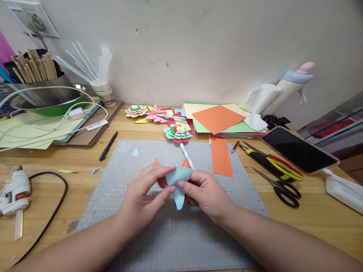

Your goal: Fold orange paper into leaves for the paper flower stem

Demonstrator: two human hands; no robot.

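Note:
A light blue paper cutout is held up between my two hands over the grey cutting mat. My left hand pinches its left side between thumb and fingers. On the other side, my right hand grips the paper with the thumb in front and fingers behind. Orange paper shows partly behind the blue piece; its full shape is hidden. Just beyond my hands lies a layered paper flower on a striped paper stem.
An orange strip lies on the mat's right. Scissors, pliers and a phone are at right. A glue gun with its cord, a black pen and a bowl are at left. Stacked paper sits behind.

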